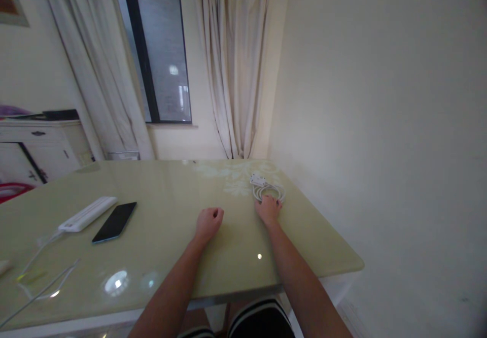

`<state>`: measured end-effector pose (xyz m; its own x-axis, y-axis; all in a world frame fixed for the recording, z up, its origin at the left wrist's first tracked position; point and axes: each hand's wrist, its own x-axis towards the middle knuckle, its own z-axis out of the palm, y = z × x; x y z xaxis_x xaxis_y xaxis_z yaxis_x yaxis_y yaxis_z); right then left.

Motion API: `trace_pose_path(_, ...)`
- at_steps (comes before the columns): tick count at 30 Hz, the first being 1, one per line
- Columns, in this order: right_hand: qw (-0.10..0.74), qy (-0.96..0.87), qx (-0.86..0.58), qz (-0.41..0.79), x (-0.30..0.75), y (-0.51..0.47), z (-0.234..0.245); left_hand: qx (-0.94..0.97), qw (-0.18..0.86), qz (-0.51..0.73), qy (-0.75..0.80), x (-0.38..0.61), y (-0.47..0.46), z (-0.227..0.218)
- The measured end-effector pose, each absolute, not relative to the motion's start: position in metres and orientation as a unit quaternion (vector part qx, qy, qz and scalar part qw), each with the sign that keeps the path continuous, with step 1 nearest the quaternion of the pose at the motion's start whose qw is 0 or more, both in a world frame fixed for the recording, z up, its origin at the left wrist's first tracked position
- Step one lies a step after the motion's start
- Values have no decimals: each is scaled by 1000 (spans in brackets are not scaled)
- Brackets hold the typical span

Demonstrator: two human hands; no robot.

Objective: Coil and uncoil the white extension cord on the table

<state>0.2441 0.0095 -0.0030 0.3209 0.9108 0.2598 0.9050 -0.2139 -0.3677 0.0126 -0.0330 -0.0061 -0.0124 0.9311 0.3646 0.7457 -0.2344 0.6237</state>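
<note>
A coiled white cable (269, 190) with a white plug block at its far end lies near the right edge of a glossy pale green table (171, 186). My right hand (268, 209) rests on the near side of the coil, fingers curled onto the loops. My left hand (209, 221) sits on the tabletop in a loose fist, a little to the left, holding nothing.
A white power strip (88, 213) and a black phone (114, 221) lie at the left, with thin white cables (41, 282) trailing toward the front left edge. A wall runs close along the table's right side. Curtains, a window and a white cabinet (38, 145) stand behind.
</note>
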Motion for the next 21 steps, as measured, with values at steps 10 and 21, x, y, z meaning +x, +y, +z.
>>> trace_pose_path(10,229,-584,-779,6,243,8,-2,688,132,372,609,14,-34,-4)
trace_pose_path(21,218,-584,-782,7,242,5,2,689,135,375,605,14,-36,-2)
